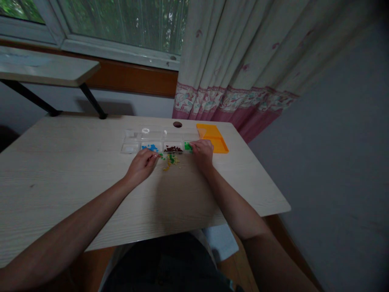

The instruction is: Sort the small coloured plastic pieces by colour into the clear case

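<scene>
A pale, wood-grained table (75,170) bears a clear, glossy plastic tray (131,149) divided into compartments. The left hand (142,164) curls at its front edge, and the right hand (203,152) reaches its right end, fingertips drawn together; whether either grips anything, I cannot tell. Blue bits (150,147), dark red bits (173,149) and green bits (187,146) occupy separate front compartments; a loose yellow-and-green scatter (172,159) lies just before them.

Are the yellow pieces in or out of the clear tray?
Out: yellow pieces lie on the table in front of the clear tray.
</scene>
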Demonstrator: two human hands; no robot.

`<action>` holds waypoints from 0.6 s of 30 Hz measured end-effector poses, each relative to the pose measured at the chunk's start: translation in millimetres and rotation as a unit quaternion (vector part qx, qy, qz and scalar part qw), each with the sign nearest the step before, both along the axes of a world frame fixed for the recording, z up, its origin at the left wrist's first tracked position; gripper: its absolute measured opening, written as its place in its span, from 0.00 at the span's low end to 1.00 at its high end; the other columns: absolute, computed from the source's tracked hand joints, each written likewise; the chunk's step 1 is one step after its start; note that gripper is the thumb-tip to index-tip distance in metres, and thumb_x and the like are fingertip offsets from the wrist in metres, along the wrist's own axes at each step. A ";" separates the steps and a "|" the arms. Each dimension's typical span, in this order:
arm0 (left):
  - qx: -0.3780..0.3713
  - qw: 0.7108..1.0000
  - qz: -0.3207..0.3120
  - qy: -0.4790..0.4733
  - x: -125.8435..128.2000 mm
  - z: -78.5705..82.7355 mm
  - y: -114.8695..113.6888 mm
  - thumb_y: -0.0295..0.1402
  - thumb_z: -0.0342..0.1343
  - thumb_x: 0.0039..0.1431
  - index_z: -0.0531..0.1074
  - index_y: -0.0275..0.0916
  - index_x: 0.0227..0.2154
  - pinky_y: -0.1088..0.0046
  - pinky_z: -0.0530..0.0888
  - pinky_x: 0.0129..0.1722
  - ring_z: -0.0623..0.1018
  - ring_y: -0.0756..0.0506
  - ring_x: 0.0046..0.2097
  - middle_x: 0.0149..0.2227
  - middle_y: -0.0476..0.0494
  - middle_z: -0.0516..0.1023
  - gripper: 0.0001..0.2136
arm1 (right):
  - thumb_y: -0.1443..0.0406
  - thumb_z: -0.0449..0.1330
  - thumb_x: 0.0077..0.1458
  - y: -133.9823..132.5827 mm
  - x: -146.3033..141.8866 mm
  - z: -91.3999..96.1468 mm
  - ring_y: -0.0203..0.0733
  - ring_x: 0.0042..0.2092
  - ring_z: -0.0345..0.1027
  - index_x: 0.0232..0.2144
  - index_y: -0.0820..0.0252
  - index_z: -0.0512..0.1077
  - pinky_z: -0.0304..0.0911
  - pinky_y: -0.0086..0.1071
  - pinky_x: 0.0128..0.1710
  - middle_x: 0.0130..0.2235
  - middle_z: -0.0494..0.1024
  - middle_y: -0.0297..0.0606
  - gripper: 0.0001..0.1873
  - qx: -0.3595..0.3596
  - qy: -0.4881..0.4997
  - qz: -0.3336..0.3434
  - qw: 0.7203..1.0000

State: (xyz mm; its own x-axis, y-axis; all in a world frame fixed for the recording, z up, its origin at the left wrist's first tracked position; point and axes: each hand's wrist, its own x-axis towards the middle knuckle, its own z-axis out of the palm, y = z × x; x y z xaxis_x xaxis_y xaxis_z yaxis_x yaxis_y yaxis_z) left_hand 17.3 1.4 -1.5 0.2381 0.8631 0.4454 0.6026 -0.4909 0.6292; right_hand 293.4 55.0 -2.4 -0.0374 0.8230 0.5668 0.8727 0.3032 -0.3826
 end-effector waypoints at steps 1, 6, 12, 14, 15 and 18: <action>0.000 1.000 -0.002 0.002 0.2 0.1 -0.2 0.39 0.46 0.68 0.77 0.39 0.39 0.66 0.70 0.42 0.73 0.44 0.39 0.34 0.43 0.74 0.15 | 0.61 0.56 0.64 2.0 1.3 -2.2 0.45 0.47 0.64 0.37 0.52 0.80 0.53 0.40 0.51 0.40 0.79 0.37 0.12 -0.001 0.005 -0.008 1.000; 0.010 1.000 0.000 0.004 1.0 -1.1 -0.6 0.39 0.46 0.67 0.77 0.39 0.39 0.66 0.70 0.42 0.73 0.44 0.39 0.35 0.42 0.74 0.15 | 0.61 0.58 0.62 2.9 -2.6 -6.6 0.45 0.47 0.63 0.35 0.52 0.81 0.52 0.40 0.50 0.41 0.78 0.38 0.11 0.006 0.013 -0.031 0.999; 0.012 1.000 0.008 0.022 0.3 -5.8 1.1 0.38 0.49 0.66 0.77 0.37 0.41 0.66 0.70 0.39 0.72 0.44 0.37 0.33 0.42 0.72 0.14 | 0.60 0.57 0.63 4.4 -1.4 -8.5 0.45 0.48 0.63 0.36 0.54 0.81 0.53 0.40 0.49 0.41 0.78 0.39 0.12 -0.006 0.006 -0.043 0.999; 0.017 0.999 0.012 0.027 0.2 -6.7 1.1 0.37 0.49 0.65 0.76 0.37 0.42 0.66 0.70 0.40 0.72 0.44 0.37 0.33 0.43 0.72 0.14 | 0.60 0.55 0.64 5.1 -1.2 -8.8 0.45 0.47 0.63 0.38 0.54 0.80 0.53 0.39 0.49 0.42 0.78 0.39 0.13 0.000 0.009 -0.044 0.999; 0.019 0.999 0.013 0.030 0.2 -7.1 1.1 0.37 0.49 0.65 0.76 0.37 0.42 0.65 0.70 0.41 0.72 0.44 0.37 0.34 0.43 0.72 0.13 | 0.60 0.55 0.65 5.2 -1.4 -8.8 0.45 0.47 0.63 0.39 0.54 0.80 0.53 0.39 0.49 0.42 0.78 0.39 0.13 0.001 0.012 -0.044 0.999; 0.025 0.999 0.013 0.044 -0.1 -8.3 1.3 0.36 0.49 0.65 0.75 0.37 0.43 0.65 0.71 0.42 0.72 0.44 0.38 0.34 0.43 0.71 0.13 | 0.60 0.53 0.66 5.3 -2.5 -8.5 0.44 0.47 0.64 0.40 0.55 0.80 0.54 0.38 0.50 0.41 0.78 0.40 0.15 -0.002 0.017 -0.038 0.999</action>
